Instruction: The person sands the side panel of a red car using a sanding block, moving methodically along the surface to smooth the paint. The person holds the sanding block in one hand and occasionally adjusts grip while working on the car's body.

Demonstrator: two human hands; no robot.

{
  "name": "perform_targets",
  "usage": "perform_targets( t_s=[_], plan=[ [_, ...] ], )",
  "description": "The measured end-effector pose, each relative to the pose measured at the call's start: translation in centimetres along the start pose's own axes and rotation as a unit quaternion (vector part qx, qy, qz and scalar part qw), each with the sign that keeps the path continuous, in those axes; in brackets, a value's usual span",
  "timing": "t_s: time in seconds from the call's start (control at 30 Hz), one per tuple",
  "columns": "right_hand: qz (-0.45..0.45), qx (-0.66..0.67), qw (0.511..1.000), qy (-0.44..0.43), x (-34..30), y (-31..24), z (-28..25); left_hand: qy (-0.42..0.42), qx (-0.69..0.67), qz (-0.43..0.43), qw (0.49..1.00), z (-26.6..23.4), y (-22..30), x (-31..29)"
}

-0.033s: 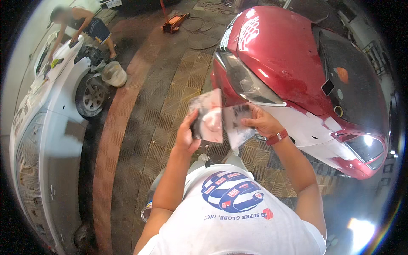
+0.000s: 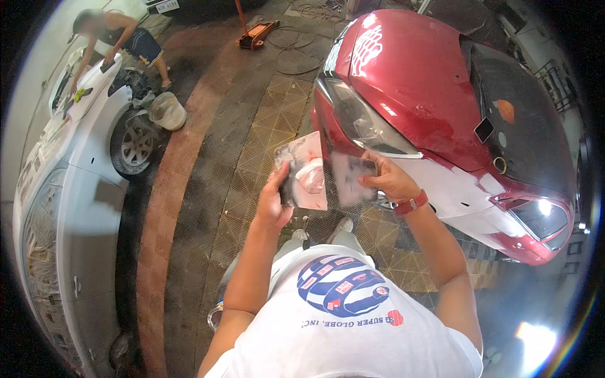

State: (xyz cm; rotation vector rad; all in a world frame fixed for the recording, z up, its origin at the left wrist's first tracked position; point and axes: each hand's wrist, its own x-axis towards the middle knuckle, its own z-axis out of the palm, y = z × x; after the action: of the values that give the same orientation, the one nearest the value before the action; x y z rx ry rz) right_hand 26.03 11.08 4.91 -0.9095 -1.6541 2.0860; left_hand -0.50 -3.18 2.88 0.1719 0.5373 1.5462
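My left hand (image 2: 272, 198) grips the left edge of a flat square mixing board (image 2: 318, 148), smeared with dark and reddish marks. A pale pink mound of putty (image 2: 309, 181) sits on its middle. In my right hand (image 2: 389, 181), fingers and thumb are closed on a thin, pale grey spreader (image 2: 345, 179), blurred by motion. Its near edge is beside the board's right edge; I cannot tell whether they touch. Both are held in front of my body, left of the red car's headlight (image 2: 365, 123).
The red car (image 2: 416, 82) with white patches on its side stands close on my right; a phone (image 2: 484, 130) and tape roll (image 2: 500, 165) lie on it. At left, a person (image 2: 120, 34) leans over a white car (image 2: 91, 208). A bucket (image 2: 169, 112) and orange floor jack (image 2: 257, 34) stand beyond.
The spreader is more blurred and its lower corner no longer hangs as low. The putty shows as a clearer mound. My hands have barely shifted.
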Motion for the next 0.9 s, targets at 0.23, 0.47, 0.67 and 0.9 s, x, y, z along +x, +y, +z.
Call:
perform_targets(
  t_s=[0.23, 0.47, 0.67, 0.9],
  plan=[
    [-0.282, -0.699, 0.637, 0.159, 1.2, -6.7, 7.7, 0.032, 0.274, 0.11, 0.955, 1.1, -1.3, 1.7],
    [-0.239, -0.719, 0.653, 0.003, -2.5, -3.4, 9.1, 0.253, 0.123, 0.268, 0.922, -0.4, -0.5, 2.3],
    [-0.397, -0.495, 0.773, 0.009, -1.1, -2.9, 10.4, 0.172, 0.053, 0.125, 0.976, 3.2, 0.2, 1.6],
    [-0.263, -0.448, 0.841, 0.15, 0.5, -4.2, 7.1, 0.027, 0.086, 0.076, 0.993, 1.9, -0.6, 0.7]
  ],
)
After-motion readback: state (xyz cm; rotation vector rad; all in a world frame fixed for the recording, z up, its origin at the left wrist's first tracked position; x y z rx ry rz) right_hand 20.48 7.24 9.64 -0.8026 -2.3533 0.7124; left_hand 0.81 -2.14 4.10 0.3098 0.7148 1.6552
